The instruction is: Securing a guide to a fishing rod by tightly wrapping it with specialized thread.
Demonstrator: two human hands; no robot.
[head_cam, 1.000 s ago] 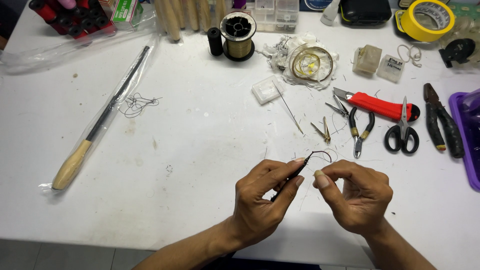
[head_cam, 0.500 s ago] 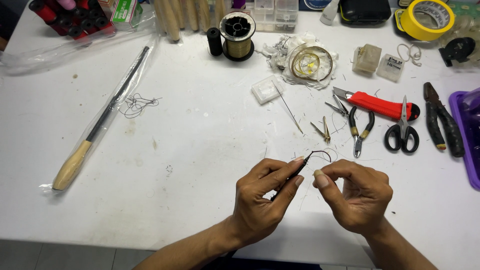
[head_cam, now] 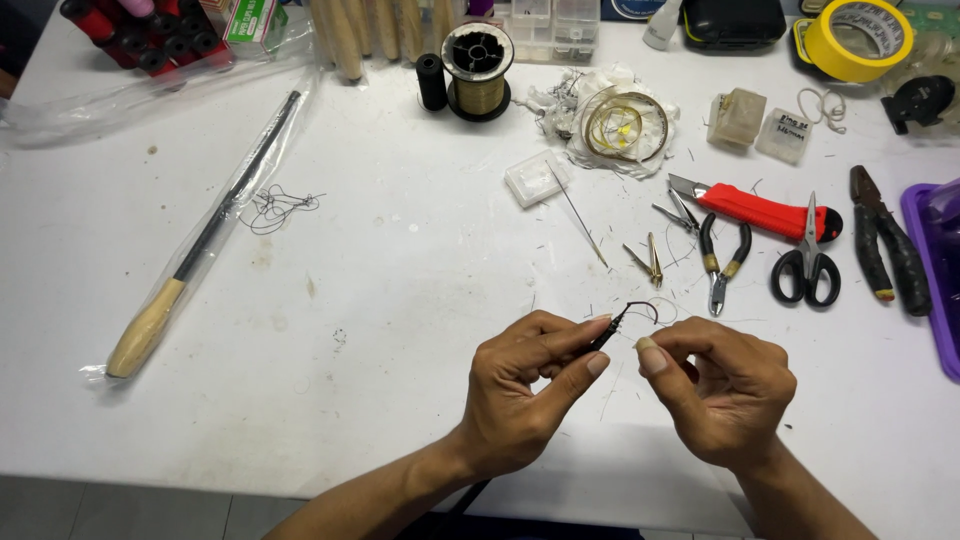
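Two hands over table [head_cam: 300, 400] | left hand [head_cam: 525, 385] fingers pinch dark rod tip [head_cam: 608, 330] | right hand [head_cam: 720, 390] fingers pinch thin wire loop [head_cam: 645, 308] | risk: wire could slip, loop springing loose

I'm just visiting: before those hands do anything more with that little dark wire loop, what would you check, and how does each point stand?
1. Left hand pinches the thin dark stick: ok.
2. Wire loop sits at the stick's tip: ok.
3. Right hand grips the wire's free end: cannot tell, too fine.
4. Small pliers within reach on the white table: ok.
5. Scissors lie closed, apart from the hands: ok.
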